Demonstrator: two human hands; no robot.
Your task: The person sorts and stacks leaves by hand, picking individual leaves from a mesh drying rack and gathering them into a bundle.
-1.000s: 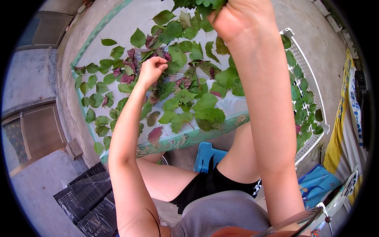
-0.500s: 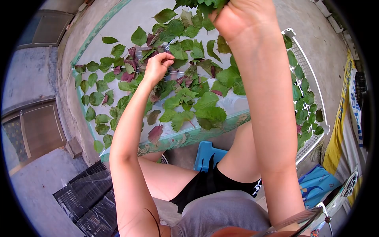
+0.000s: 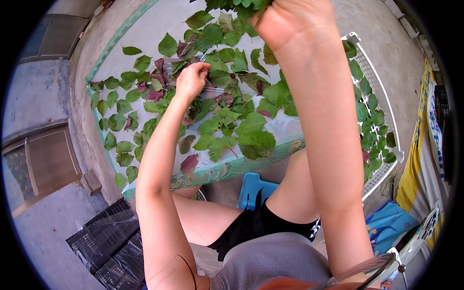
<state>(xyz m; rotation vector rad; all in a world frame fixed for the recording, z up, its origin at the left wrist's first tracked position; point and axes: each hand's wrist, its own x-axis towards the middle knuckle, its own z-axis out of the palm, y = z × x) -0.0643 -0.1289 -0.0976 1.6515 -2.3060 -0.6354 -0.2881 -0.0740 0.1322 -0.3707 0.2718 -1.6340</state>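
Observation:
Green and purple-backed perilla leaves [image 3: 251,123] lie scattered over the table [image 3: 145,29], thickest around its middle. My left hand [image 3: 192,79] is just over that pile, its fingertips pinched together; whatever they may hold is too small to make out. Thin clear strands [image 3: 212,89] show on the leaves beside this hand. At the top edge of the view, my right hand [image 3: 292,24] is closed on a bunch of perilla leaves [image 3: 239,5], raised above the table. Part of the bunch and most of the right fingers are out of frame or hidden.
A white plastic crate [image 3: 379,92] with leaves laid in it stands at the right, partly behind my right forearm. A blue stool [image 3: 253,186] is between my legs. Black crates [image 3: 113,241] sit at lower left, near a wall [image 3: 36,92]. Yellow-white sheeting [image 3: 418,145] hangs at far right.
My left hand has shifted very slightly up, still pinched. My right hand with the bunch has moved a little left and up. The scattered leaves look the same.

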